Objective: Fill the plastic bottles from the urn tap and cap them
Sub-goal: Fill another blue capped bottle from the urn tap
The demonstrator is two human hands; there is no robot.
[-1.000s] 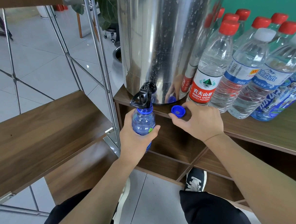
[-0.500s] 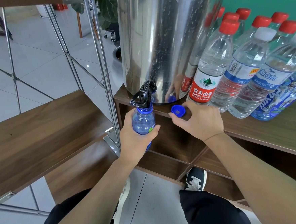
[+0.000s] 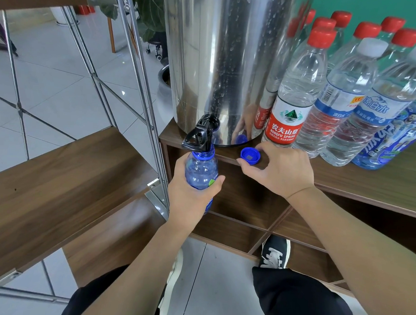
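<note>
A tall steel urn (image 3: 223, 60) stands on the wooden counter (image 3: 372, 183), and its black tap (image 3: 200, 136) juts over the counter's front edge. My left hand (image 3: 192, 193) grips a blue plastic bottle (image 3: 201, 169) upright, its open neck right under the tap. The bottle's blue cap (image 3: 250, 156) lies upside down on the counter by the urn's base. My right hand (image 3: 279, 172) rests at the cap, thumb and fingertips touching its rim. Whether water is running I cannot tell.
Several capped bottles stand right of the urn: a red-capped one (image 3: 298, 89), white-capped ones (image 3: 346, 98) and a blue-labelled one (image 3: 400, 136). A metal-framed rack with a wooden shelf (image 3: 59, 186) is on the left. Open cubbies (image 3: 243, 199) lie under the counter; my feet are on the tiled floor.
</note>
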